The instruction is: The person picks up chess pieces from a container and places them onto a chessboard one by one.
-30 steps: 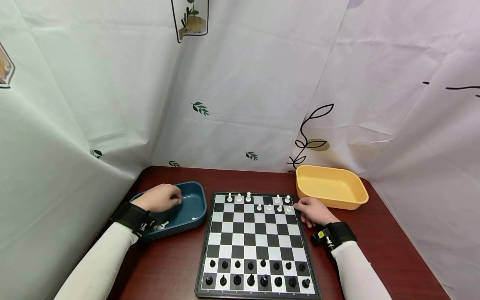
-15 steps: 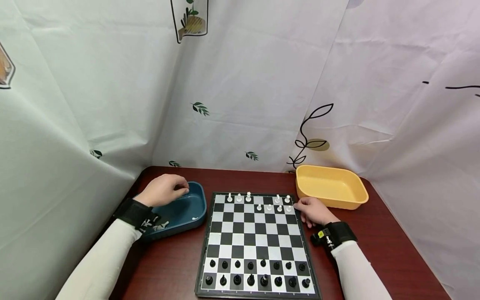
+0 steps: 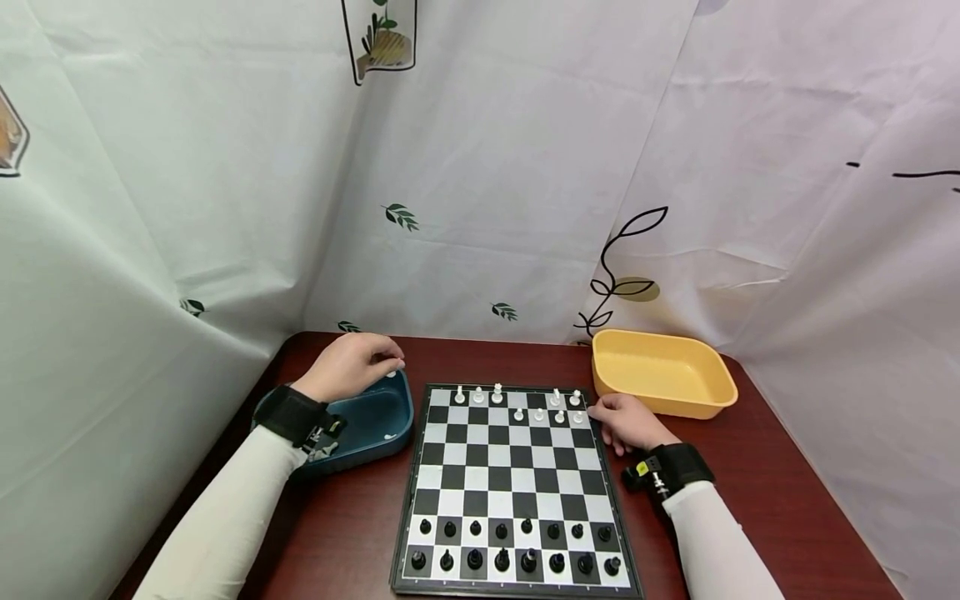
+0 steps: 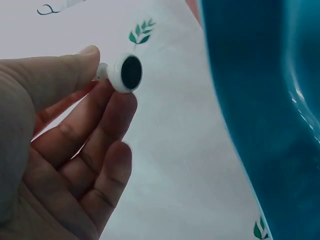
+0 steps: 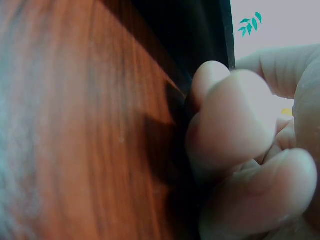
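Observation:
My left hand (image 3: pixel 352 367) hovers over the far rim of the blue tray (image 3: pixel 375 425) and pinches a white chess piece (image 3: pixel 391 374) between thumb and forefinger. In the left wrist view the white chess piece (image 4: pixel 125 73) shows its round base with a dark magnet. My right hand (image 3: pixel 626 421) rests on the table with curled fingers against the right edge of the chessboard (image 3: pixel 510 483); the fingertips (image 5: pixel 225 120) press the board's black rim. Several white pieces (image 3: pixel 517 404) stand on the far rows, black pieces (image 3: pixel 513 546) fill the two near rows.
A yellow tray (image 3: pixel 660 371) sits at the back right, beside the board's far corner. A white piece (image 3: pixel 388 436) lies in the blue tray. Patterned white curtains close in the dark red table (image 3: pixel 750 500) at the back and on both sides.
My left hand has lifted out of the blue tray and moved away and to the right, now pinching a white piece. The right hand has not moved.

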A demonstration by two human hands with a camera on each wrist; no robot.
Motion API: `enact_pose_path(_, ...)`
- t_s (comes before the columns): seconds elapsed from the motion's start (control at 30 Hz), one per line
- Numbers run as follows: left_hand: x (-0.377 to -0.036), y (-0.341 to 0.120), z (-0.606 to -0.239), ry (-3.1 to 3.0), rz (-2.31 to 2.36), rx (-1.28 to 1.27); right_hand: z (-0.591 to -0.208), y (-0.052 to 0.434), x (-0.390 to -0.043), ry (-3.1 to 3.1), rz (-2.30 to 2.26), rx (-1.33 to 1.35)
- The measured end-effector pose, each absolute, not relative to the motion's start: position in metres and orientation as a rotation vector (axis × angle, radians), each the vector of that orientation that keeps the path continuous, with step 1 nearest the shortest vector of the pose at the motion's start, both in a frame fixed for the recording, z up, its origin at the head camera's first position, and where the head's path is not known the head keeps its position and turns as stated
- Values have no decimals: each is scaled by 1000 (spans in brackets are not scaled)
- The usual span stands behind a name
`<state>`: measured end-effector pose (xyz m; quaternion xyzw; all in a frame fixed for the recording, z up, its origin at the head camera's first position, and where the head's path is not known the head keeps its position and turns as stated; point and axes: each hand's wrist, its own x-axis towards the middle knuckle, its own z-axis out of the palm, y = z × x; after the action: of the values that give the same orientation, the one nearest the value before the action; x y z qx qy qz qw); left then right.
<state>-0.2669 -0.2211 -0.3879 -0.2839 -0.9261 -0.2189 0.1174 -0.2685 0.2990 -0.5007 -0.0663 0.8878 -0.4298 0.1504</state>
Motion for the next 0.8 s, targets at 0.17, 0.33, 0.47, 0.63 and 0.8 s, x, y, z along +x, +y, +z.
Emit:
enact_pose_path(0.17,-269,-209,-384,-2693,-721,-875,-501,299,-268,2547,-1244,-193)
enact_pose_path(0.33,-273,-196,-382,-2676,-741,-927,-502,299,-268,2556,-1250,-201)
enact_pose_path(0.47,-275,-184,-379,-2660,-747,-959,-503,300,-270,2559,-1246,-206)
enact_pose_path(0.63,-275,-164,-373,-2657,-766,-988,-504,301,-271,2557,-1242,-217)
enact_pose_path(0.8,-279,-141,-371,-2655,-742,-1033,-504,301,-271,2551,-1243,-224)
